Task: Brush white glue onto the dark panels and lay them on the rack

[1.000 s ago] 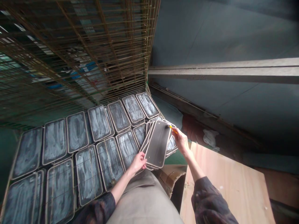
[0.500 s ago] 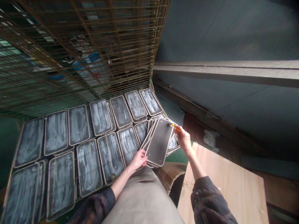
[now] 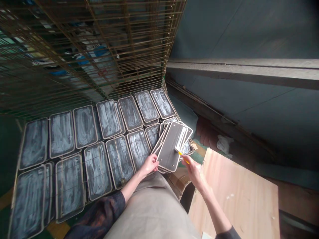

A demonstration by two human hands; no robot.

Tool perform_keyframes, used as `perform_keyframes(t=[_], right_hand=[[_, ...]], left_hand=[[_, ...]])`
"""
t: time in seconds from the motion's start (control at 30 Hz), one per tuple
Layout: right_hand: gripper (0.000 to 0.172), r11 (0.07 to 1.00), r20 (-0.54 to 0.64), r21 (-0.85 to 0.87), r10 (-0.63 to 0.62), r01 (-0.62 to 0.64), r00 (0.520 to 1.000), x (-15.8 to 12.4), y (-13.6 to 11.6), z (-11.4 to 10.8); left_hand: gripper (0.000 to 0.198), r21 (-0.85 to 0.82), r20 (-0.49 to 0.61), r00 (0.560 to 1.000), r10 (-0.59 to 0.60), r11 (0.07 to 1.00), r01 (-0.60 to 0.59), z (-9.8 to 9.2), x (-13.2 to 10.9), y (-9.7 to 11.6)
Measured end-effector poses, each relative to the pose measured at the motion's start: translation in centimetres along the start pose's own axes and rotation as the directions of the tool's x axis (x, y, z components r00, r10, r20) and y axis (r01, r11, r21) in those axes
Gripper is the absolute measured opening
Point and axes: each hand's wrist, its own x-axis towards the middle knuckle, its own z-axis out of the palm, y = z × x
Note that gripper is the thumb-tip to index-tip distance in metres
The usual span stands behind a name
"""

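My left hand grips the near end of a fanned stack of dark rounded plates, held over the rack's near right corner. The top plate is plain grey with one fresh white streak along its right side. My right hand is closed on a small brush with a yellow handle. Its bristles touch the top plate near the lower right.
Several plates smeared with white paste lie in rows on a wire rack. More wire shelves rise behind. A wooden board lies at lower right, beside a dark wall with a grey ledge.
My right hand has drawn the brush from the far end of the top plate toward me, leaving a white streak. The stack stays in my left hand.
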Motion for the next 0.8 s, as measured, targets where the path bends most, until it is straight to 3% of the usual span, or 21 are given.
perform_keyframes(t=[0.27, 0.5, 0.63, 0.8], right_hand=[[0.022, 0.995, 0.177, 0.022, 0.093, -0.098, 0.98, -4.4, -3.5, 0.3], [0.026, 0.979, 0.281, 0.124, 0.124, -0.164, 0.952, -3.2, -4.7, 0.3], [0.027, 0.967, 0.211, 0.217, 0.087, -0.134, 0.974, -0.2, -3.3, 1.1], [0.03, 0.971, -0.017, 0.228, 0.08, -0.074, 0.997, 4.9, -0.6, 1.5]], left_hand=[[0.02, 0.001, 0.009, 1.0, -0.004, 1.0, 0.004, -0.1, 0.0, 0.0], [0.021, -0.042, 0.02, 1.0, 0.006, 0.999, -0.005, -0.3, 0.1, -0.3], [0.023, -0.053, 0.015, 1.0, -0.002, 0.999, 0.003, -0.2, 0.0, 0.0], [0.026, -0.078, 0.018, 1.0, -0.019, 0.997, 0.021, -0.3, -0.1, 0.2]])
